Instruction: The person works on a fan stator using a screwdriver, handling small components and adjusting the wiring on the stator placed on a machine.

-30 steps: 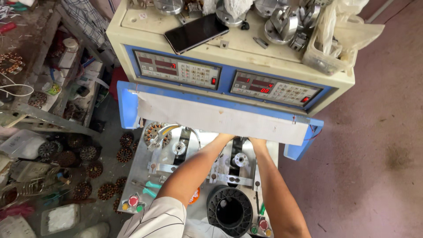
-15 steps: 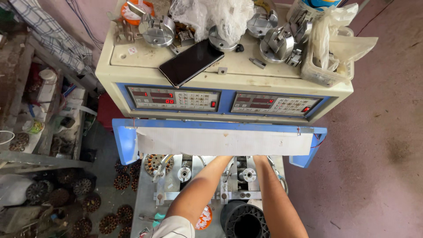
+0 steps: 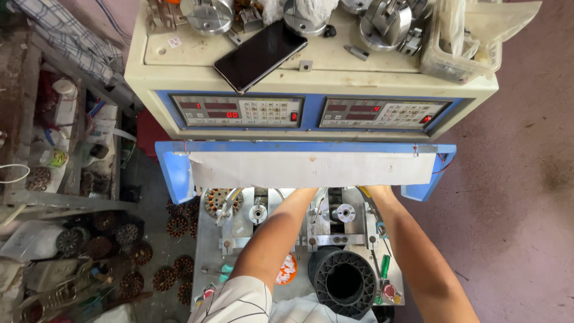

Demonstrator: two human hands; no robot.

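Now the view has risen, and both forearms reach under the blue-framed grey guard flap (image 3: 311, 168), hiding each hand's grip, above the black ribbed plastic spool (image 3: 345, 281) on the metal desk (image 3: 210, 263)

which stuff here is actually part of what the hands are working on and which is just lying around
In use:
- forearms reaching under the blue guard, hands hidden
- spindles
- metal bed

Lying about:
- phone
- chucks
- plastic tub
- black spool
- rotors on floor
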